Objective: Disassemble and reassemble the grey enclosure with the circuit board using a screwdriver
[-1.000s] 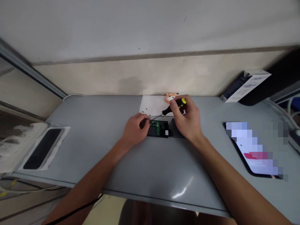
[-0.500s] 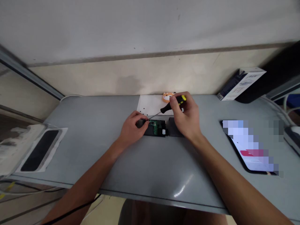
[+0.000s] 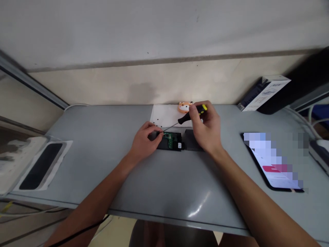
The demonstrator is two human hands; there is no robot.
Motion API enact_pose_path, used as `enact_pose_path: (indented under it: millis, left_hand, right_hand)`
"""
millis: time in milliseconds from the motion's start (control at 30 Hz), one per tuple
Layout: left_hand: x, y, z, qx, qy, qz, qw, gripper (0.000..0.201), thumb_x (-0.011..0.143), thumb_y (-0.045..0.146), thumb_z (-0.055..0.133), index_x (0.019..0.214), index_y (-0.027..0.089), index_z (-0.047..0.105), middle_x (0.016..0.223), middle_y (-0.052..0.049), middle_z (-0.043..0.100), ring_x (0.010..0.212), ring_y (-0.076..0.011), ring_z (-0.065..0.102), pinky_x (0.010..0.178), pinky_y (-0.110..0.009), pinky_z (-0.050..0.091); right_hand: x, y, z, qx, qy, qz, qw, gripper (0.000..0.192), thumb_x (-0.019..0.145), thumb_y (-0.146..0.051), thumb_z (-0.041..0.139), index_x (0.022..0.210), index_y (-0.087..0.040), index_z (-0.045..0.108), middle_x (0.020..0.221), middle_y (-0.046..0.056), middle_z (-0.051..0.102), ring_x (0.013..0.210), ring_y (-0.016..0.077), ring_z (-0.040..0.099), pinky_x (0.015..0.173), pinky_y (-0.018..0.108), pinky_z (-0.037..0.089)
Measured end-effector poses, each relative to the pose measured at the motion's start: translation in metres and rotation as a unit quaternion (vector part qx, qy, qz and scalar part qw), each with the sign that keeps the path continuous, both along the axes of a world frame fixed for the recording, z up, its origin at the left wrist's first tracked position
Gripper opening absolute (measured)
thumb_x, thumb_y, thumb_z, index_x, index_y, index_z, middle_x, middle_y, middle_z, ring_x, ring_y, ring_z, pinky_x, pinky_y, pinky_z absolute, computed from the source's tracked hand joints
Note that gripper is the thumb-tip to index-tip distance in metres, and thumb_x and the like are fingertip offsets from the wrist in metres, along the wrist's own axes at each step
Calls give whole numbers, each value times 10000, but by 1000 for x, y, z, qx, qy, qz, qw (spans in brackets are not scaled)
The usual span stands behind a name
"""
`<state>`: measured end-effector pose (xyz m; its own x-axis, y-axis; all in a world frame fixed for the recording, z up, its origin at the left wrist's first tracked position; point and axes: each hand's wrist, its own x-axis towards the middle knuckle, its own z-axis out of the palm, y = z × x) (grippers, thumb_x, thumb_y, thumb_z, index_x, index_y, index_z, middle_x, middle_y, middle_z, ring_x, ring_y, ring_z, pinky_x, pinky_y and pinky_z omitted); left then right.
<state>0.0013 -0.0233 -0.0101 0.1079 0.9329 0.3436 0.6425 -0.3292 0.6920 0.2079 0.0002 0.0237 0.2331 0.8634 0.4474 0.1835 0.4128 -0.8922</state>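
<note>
Since a moment ago my right hand (image 3: 207, 132) has tipped the black-and-yellow-handled screwdriver (image 3: 191, 114) a little rightward, and little else has shifted. I grip that handle in closed fingers, the thin shaft slanting down-left to the small black open case with a green circuit board (image 3: 171, 140). My left hand (image 3: 145, 141) clamps the case's left end against the grey metal table (image 3: 159, 178). Just behind lies a white paper sheet (image 3: 164, 116) dotted with tiny screws, an orange animal-faced trinket (image 3: 185, 106) at its edge. A dark phone (image 3: 275, 161) sits well to the right.

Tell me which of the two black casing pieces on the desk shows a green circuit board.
The left casing piece, which the left hand steadies; the right casing piece is plain black.
</note>
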Motion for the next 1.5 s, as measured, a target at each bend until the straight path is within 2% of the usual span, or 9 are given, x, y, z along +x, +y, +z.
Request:
enact_pose_path:
  millis: [433, 667, 1033, 1233, 1367, 1500]
  left_hand:
    - [-2, 2, -1, -4, -5, -2, 1000, 88, 890, 211, 730, 918, 249, 804, 934, -5, 651, 734, -120, 590, 719, -275, 521]
    - [-1, 2, 0, 3, -2, -5, 1000, 81, 894, 205, 724, 911, 244, 792, 919, -3, 654, 701, -114, 574, 699, -270, 519]
    - [0, 2, 0, -7, -8, -6, 1000, 82, 882, 208, 695, 887, 235, 772, 892, -3, 644, 716, -126, 580, 714, -280, 508]
    - [-2, 1, 3, -14, -8, -1, 1000, 242, 858, 160, 589, 1052, 229, 716, 907, 1, 637, 688, -129, 546, 687, -276, 486]
    - [-2, 1, 3, -45, -11, 23, 999, 225, 900, 189, 534, 1054, 226, 695, 875, 2, 671, 672, -138, 563, 671, -283, 475]
    - [-1, 1, 4, -52, 22, 19, 998, 209, 939, 234, 515, 1023, 229, 706, 897, -8, 724, 705, -159, 605, 707, -307, 487]
  right_hand:
    - [1, 2, -3, 35, -21, -13, 999, 405, 958, -629, 630, 902, -227, 626, 766, -29, 602, 635, 102, 557, 562, 244, 477]
    - [1, 1, -3, 33, -12, 7, 999, 403, 955, -637, 633, 914, -237, 616, 776, -25, 594, 649, 111, 570, 560, 254, 476]
    - [-1, -1, -2, 26, -11, 17, 999, 324, 969, -547, 658, 912, -231, 618, 775, -27, 621, 619, 101, 541, 557, 254, 459]
    - [-1, -1, -4, 13, -22, 21, 999, 285, 977, -515, 648, 929, -237, 612, 769, -31, 625, 606, 103, 522, 544, 251, 439]
    - [-2, -2, -4, 11, -46, 27, 999, 247, 974, -465, 652, 898, -236, 600, 798, -27, 630, 600, 94, 501, 557, 247, 445]
    - [-2, -3, -3, 12, -55, 26, 998, 204, 968, -412, 655, 890, -234, 594, 792, -29, 624, 600, 91, 500, 567, 245, 445]
